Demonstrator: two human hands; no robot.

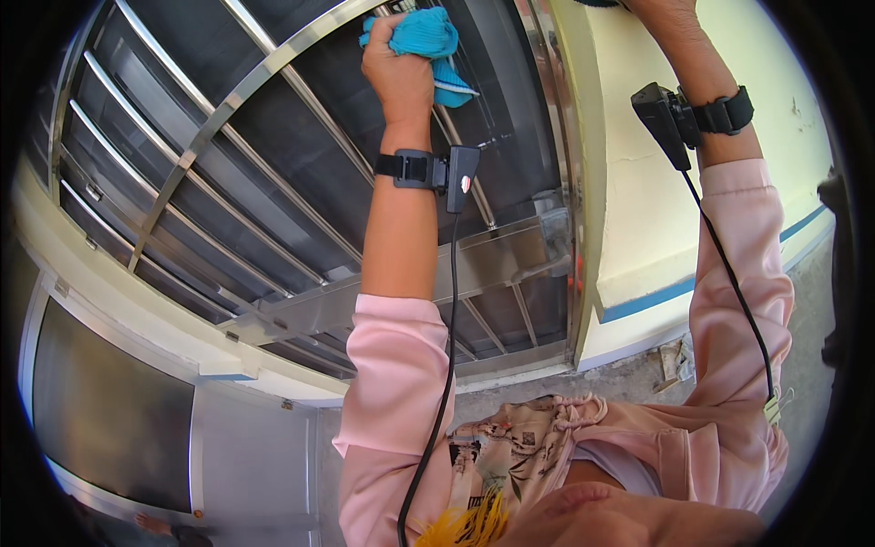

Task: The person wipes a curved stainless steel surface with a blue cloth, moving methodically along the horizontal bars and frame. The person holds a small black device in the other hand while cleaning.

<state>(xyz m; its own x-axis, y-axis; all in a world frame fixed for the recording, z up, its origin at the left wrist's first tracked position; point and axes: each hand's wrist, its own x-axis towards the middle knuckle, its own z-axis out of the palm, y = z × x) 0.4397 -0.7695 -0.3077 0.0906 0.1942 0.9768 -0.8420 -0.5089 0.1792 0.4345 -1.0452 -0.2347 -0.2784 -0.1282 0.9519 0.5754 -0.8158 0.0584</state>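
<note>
My left hand [400, 68] is closed around a bunched blue cloth [424, 34]. A loose flap of the cloth with a pale edge hangs down beside my wrist. Cloth and hand are up against the bars of a stainless-steel barred door [294, 75], with dark panels behind the bars. The top edge of the picture cuts off most of my right hand [656, 8], so its fingers cannot be made out. It is raised in front of the cream wall [642, 123], and part of a black object [596, 3] shows beside it.
Black devices [462, 179] with trailing cables are strapped to both my wrists. Lower left stands a grey door [256, 451] with a dark panel; another person's hand [154, 524] shows below it. Debris [673, 362] lies on the concrete floor by the wall. Yellow fringe [472, 523] hangs near my chest.
</note>
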